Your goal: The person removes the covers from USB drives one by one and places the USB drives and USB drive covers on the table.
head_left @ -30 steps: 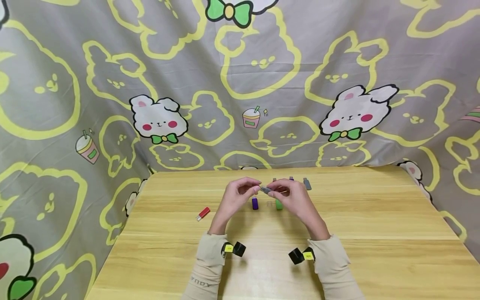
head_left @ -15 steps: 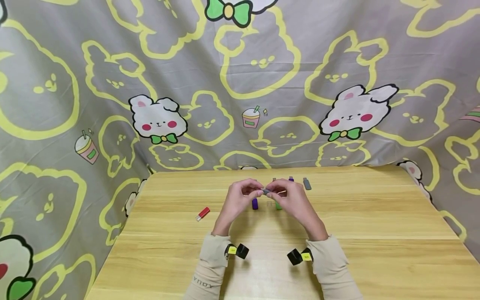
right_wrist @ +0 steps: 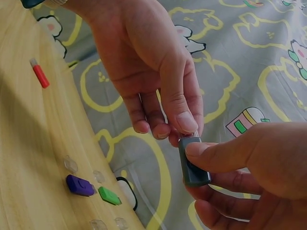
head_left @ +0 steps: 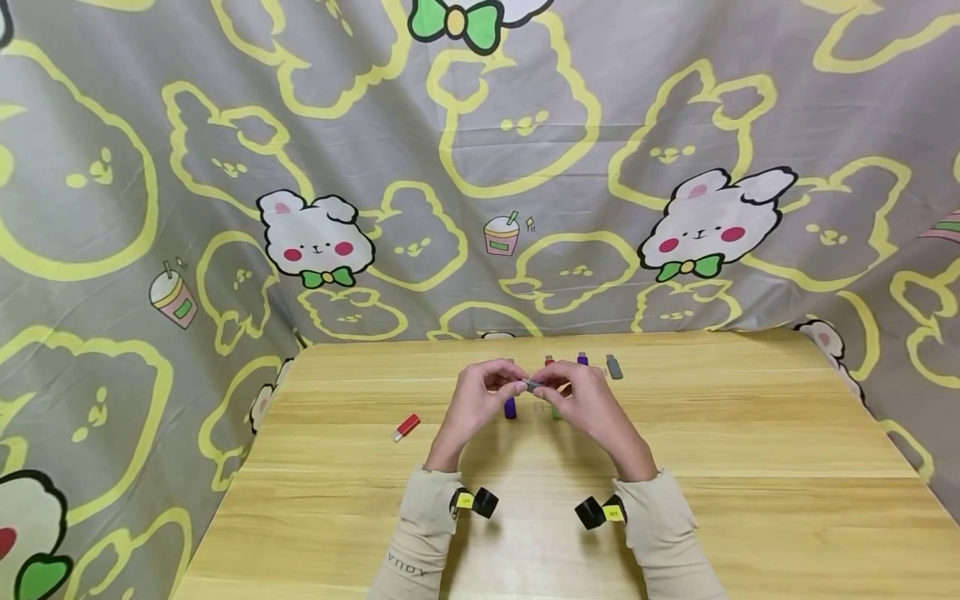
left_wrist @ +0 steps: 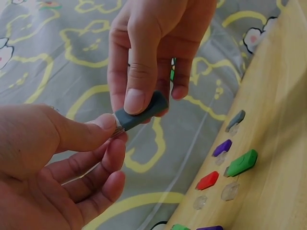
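Note:
Above the table, a dark grey USB stick [left_wrist: 146, 108] is held between both hands. My right hand [head_left: 588, 400] pinches its body between thumb and fingers. My left hand [head_left: 476, 404] pinches a clear cap [left_wrist: 119, 128] at the stick's connector end, the thumb covering part of it. How far the cap sits over the connector is hidden by the fingertips. On the table below, a purple USB stick [head_left: 510, 408] and a green USB stick [right_wrist: 110, 196] lie near the hands.
A red USB stick [head_left: 407, 427] lies apart at the left. Farther back are another red stick [left_wrist: 207, 180], a purple one [head_left: 582, 358] and a grey one [head_left: 614, 367]. Loose clear caps [left_wrist: 230, 191] lie beside several sticks. A patterned curtain [head_left: 420, 250] hangs behind the table [head_left: 322, 500].
My left hand has moved slightly right, closing in on my right hand. The grey stick's connector end, visible earlier, now lies between the left fingertips. The sticks on the table have not moved.

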The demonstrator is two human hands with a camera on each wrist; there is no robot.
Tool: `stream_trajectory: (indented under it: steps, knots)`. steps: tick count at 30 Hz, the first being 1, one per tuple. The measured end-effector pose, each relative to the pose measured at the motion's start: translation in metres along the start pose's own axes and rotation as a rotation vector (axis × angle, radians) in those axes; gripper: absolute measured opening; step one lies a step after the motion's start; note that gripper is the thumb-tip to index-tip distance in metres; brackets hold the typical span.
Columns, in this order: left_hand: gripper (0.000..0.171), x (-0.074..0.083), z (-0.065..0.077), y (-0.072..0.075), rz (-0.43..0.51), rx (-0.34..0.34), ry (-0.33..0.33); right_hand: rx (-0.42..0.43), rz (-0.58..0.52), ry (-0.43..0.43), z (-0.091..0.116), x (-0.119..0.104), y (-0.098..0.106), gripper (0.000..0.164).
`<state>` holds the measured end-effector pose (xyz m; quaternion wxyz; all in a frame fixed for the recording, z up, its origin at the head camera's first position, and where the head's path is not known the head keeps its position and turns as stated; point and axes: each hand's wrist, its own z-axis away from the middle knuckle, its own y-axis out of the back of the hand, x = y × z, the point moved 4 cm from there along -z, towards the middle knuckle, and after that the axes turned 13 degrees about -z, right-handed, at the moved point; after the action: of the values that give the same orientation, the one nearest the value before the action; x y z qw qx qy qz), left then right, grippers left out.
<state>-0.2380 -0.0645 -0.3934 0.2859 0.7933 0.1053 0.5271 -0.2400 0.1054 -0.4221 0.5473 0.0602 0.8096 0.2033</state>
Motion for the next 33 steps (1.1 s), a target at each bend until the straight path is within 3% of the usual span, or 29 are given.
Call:
stream_trajectory:
  steps: [19,28,33]
  knots:
    - [0.006,0.001,0.001,0.002,-0.001,0.027,0.014,-0.022,-0.001,0.004,-0.001,0.001,0.0,0.008]
    - [0.007,-0.036,-0.006,-0.014,-0.018,0.007,0.038,-0.031,0.008,-0.003,0.0,0.003,0.0,0.007]
    - [0.008,-0.041,-0.006,-0.016,-0.004,0.021,0.043,-0.039,0.006,-0.017,0.001,0.004,0.001,0.007]
